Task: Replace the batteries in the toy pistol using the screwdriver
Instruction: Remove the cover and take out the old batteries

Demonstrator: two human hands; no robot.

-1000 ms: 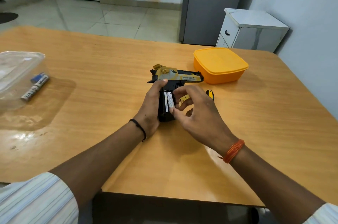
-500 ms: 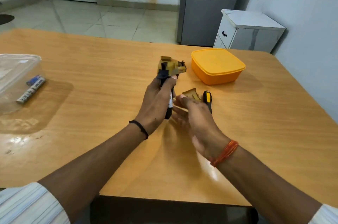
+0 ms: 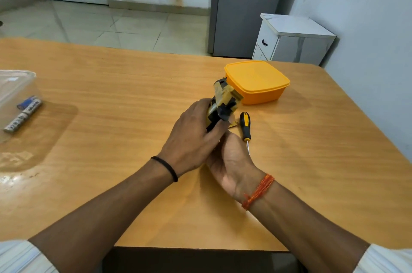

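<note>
Up above the table [image 3: 111,85], the left hand [image 3: 191,136] grips the toy pistol [image 3: 223,103], fingers wrapped round it. Right hand [image 3: 231,161] sits under it, palm up; I cannot tell what it holds. Just beside lies the screwdriver [image 3: 245,124].

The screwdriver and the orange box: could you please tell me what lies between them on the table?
In the head view, only bare wooden table lies between the screwdriver and the orange box; the toy pistol is off to the left.
</note>
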